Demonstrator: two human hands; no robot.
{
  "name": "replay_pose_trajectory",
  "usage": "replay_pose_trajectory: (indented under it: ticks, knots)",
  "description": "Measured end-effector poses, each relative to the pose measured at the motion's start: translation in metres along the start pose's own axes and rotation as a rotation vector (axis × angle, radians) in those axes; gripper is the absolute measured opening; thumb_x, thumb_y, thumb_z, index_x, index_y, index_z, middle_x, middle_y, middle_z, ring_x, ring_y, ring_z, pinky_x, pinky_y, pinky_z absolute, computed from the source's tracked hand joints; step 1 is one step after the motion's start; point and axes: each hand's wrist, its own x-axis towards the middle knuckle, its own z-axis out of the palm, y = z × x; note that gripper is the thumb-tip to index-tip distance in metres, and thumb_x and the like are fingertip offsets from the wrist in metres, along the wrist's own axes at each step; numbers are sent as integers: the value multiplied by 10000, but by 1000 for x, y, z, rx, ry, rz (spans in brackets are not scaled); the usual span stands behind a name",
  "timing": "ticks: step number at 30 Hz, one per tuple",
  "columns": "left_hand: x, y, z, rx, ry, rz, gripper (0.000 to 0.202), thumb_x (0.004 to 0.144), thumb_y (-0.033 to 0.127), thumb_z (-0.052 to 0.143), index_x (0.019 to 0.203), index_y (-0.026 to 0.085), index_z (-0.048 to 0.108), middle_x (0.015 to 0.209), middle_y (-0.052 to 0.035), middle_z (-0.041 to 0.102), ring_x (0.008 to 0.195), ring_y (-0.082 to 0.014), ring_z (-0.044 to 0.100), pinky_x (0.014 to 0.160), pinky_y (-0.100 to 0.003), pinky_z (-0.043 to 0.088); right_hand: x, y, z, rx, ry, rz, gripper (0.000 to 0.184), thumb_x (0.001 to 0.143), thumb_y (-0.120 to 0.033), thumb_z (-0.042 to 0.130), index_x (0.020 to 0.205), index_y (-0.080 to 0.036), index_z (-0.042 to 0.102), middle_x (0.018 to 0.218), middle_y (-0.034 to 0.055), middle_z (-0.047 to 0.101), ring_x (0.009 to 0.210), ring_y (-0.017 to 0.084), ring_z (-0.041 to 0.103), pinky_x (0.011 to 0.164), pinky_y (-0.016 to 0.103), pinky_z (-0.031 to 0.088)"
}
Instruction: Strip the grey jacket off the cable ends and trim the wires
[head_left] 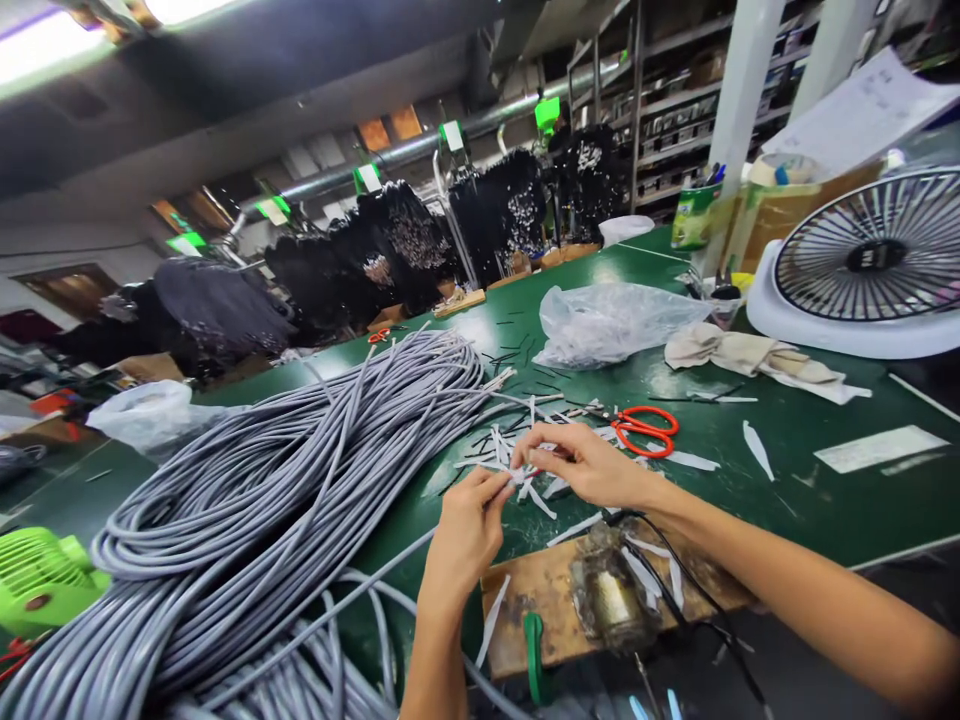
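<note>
My left hand point(469, 520) is closed in a pinch, and a single grey cable point(409, 552) runs up to it from the left. Close against its fingertips, the curled fingers of my right hand point(581, 465) also pinch; a bit of white and red shows there, too small to name. White strips of scrap point(544, 500) lie scattered under and around both hands. Just beyond my right hand rest scissors with red handles point(646, 432). A large coiled bundle of grey cables point(300, 450) fills the table to the left of my hands.
Before me, a stained wooden board point(525, 610) carries a small metal device point(619, 595) with a black cord and a green clamp point(534, 655). Across the green table point(795, 500) are a clear plastic bag point(622, 320), a cloth glove point(757, 355) and a white fan point(870, 255).
</note>
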Motion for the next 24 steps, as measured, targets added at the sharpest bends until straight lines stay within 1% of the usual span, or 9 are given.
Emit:
replay_pose_trajectory:
  ticks: [2, 5, 9, 12, 15, 17, 19, 22, 24]
  knots:
    - [-2, 2, -2, -12, -92, 28, 249, 836, 136, 434, 861, 189, 676, 738, -41, 601, 662, -138, 555, 633, -248, 416, 2, 0, 3, -3, -129, 13, 155, 864, -182, 380, 771, -158, 502, 662, -15, 523, 597, 85, 441, 581, 199, 346]
    - [-8, 3, -8, -102, -160, 78, 237, 830, 128, 454, 898, 195, 670, 762, -37, 608, 682, -130, 555, 631, -232, 409, 6, 5, 6, -94, -124, -6, 129, 816, -122, 402, 712, -165, 466, 572, -52, 413, 533, 73, 368, 528, 185, 307]
    - [-16, 1, -19, -300, -94, 106, 179, 806, 175, 517, 872, 180, 684, 698, -34, 598, 637, -124, 530, 583, -222, 390, 14, 14, 9, -140, -101, -132, 136, 770, -90, 402, 676, -162, 468, 580, -48, 391, 540, 71, 339, 525, 185, 287]
    - [-18, -2, -24, -459, -15, 56, 169, 790, 234, 544, 807, 160, 695, 641, -34, 577, 599, -124, 499, 550, -229, 365, 16, 17, 9, -144, -86, -196, 124, 767, -122, 424, 658, -160, 468, 581, -45, 405, 528, 67, 326, 507, 187, 270]
    - [-15, -6, -21, -602, 69, -150, 209, 771, 304, 561, 770, 137, 687, 626, -30, 560, 555, -104, 463, 494, -211, 337, 13, 21, 7, -101, -63, -69, 144, 825, -185, 382, 725, -163, 484, 562, -45, 478, 512, 68, 401, 508, 179, 312]
    - [-11, -7, -17, -697, 100, -324, 248, 741, 347, 590, 836, 129, 663, 632, -18, 553, 482, -68, 410, 427, -184, 295, 8, 28, 3, -148, -36, 91, 176, 859, -226, 349, 816, -158, 505, 622, -20, 583, 558, 80, 501, 542, 180, 369]
    - [-7, -6, -14, -797, 136, -432, 331, 697, 365, 632, 944, 146, 603, 686, -9, 569, 426, -31, 360, 387, -157, 262, -2, 36, -1, -289, 1, 216, 146, 821, -248, 439, 840, -147, 544, 718, 16, 646, 634, 102, 568, 582, 191, 406]
    - [-3, -3, -12, -917, 238, -469, 410, 652, 353, 671, 989, 191, 504, 760, 2, 582, 402, -4, 355, 373, -128, 262, -22, 43, -11, -441, 18, 299, 170, 687, -260, 612, 817, -150, 617, 775, 31, 669, 684, 138, 602, 622, 209, 432]
    - [-3, -2, -12, -933, 285, -453, 392, 654, 346, 669, 967, 203, 481, 726, 20, 568, 405, -5, 368, 376, -120, 270, -35, 45, -23, -567, 49, 351, 222, 693, -251, 606, 892, -157, 636, 862, 45, 673, 772, 157, 609, 702, 224, 437]
